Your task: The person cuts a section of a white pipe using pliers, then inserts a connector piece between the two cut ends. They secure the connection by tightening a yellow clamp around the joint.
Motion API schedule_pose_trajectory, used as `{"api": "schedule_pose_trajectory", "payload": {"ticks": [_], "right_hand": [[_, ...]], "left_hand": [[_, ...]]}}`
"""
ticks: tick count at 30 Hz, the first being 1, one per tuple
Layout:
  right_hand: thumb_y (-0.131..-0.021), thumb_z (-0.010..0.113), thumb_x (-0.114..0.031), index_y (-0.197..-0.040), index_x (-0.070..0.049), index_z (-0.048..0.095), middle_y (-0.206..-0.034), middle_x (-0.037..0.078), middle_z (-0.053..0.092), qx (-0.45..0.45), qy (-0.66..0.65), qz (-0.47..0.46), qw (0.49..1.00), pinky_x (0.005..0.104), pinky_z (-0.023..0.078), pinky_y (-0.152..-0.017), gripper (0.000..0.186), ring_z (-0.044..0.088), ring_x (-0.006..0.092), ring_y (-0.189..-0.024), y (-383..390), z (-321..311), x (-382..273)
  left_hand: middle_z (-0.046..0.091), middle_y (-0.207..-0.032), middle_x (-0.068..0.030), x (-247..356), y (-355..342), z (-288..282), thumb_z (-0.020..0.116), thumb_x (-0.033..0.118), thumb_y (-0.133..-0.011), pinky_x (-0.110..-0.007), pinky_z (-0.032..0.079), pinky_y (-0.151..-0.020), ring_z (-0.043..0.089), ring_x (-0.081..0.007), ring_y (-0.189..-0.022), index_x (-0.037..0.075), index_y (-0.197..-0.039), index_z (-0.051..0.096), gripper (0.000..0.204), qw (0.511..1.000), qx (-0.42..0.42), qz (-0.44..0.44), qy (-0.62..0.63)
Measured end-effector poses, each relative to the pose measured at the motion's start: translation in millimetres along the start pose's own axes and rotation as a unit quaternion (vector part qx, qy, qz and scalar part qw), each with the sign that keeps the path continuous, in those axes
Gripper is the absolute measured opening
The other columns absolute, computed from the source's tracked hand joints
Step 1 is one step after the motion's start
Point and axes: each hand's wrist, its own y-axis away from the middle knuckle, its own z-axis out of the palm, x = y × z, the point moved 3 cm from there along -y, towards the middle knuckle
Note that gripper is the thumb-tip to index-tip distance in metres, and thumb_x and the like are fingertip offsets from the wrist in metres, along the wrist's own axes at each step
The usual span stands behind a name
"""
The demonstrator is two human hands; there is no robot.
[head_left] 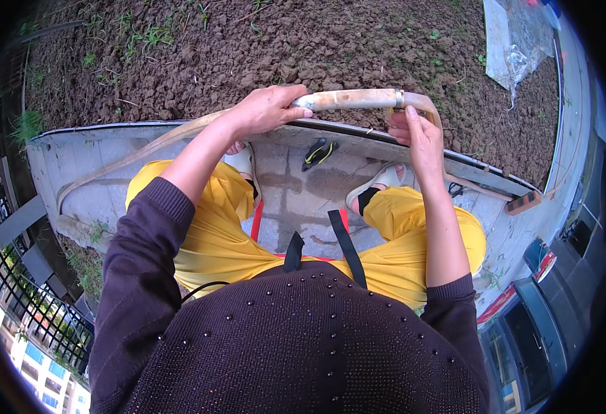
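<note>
A rusty pale pipe (355, 100) spans between my hands at the edge of the soil. My left hand (268, 110) is wrapped round its left end, where a flat tan hose (141, 148) trails off to the left. At the pipe's right end a metal hose clamp (399, 98) circles the joint with another tan hose (424, 103), which bends down behind my right hand (419, 134). That hand is beside the clamp, thumb raised close to it, fingers stretched out to the left below. Whether the thumb touches the clamp is unclear. Pliers with black and yellow handles (319, 154) lie on the paving between my feet.
Tilled soil (358, 48) lies beyond a low concrete border (468, 169). A clear plastic sheet (524, 48) rests on the soil at the far right. A brick (524, 203) sits by the border's right corner. A black metal fence (23, 283) runs along the left.
</note>
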Motion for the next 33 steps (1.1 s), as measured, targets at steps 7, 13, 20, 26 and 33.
{"api": "schedule_pose_trajectory", "payload": {"ticks": [7,13,20,26,33], "right_hand": [[-0.104,0.054,-0.038,-0.091,-0.002,0.070,-0.067,0.004,0.063,0.202,0.215,-0.377,0.878,0.0294,0.046,-0.061,0.041,0.060,0.0123,-0.065,-11,-48,-46],[-0.105,0.049,-0.043,-0.080,-0.003,0.063,-0.061,0.000,0.051,-0.050,0.096,-0.086,0.990,0.0281,0.039,-0.055,0.049,0.049,0.0086,-0.058,-21,-45,-11],[-0.106,0.045,-0.041,-0.072,-0.011,0.056,-0.060,-0.006,0.045,-0.074,0.172,-0.134,0.973,0.0240,0.031,-0.049,0.046,0.041,0.0043,-0.054,-19,-33,3],[-0.103,0.049,-0.036,-0.071,0.001,0.051,-0.057,0.008,0.040,-0.072,0.202,-0.154,0.965,0.0381,0.036,-0.055,0.050,0.037,0.0156,-0.058,-14,-22,8],[-0.103,0.049,-0.038,-0.072,0.001,0.053,-0.059,0.016,0.044,-0.086,0.222,-0.145,0.960,0.0416,0.039,-0.057,0.050,0.045,0.0228,-0.055,-2,-9,15]], "left_hand": [[0.069,-0.085,-0.0172,17,3,0,0.072,0.040,-0.088,-0.050,0.051,-0.074,0.066,-0.0403,-0.087,0.006,-0.097,0.062,0.037,0.995,0.032,0.026,-0.092],[0.069,-0.077,-0.0160,26,10,1,0.072,0.033,-0.084,-0.049,0.054,-0.070,0.069,-0.0380,-0.077,0.007,-0.085,0.067,0.026,0.984,0.103,0.019,-0.142],[0.068,-0.071,-0.0165,27,16,0,0.072,0.027,-0.080,-0.047,0.054,-0.067,0.068,-0.0367,-0.072,0.008,-0.080,0.068,0.020,0.976,0.095,0.013,-0.198],[0.070,-0.076,-0.0172,24,24,4,0.071,0.029,-0.080,-0.047,0.056,-0.070,0.070,-0.0372,-0.075,0.007,-0.082,0.071,0.022,0.969,0.088,0.008,-0.231],[0.070,-0.076,-0.0175,23,29,9,0.070,0.028,-0.080,-0.047,0.056,-0.071,0.070,-0.0372,-0.076,0.007,-0.081,0.070,0.021,0.969,0.069,0.000,-0.239]]}}
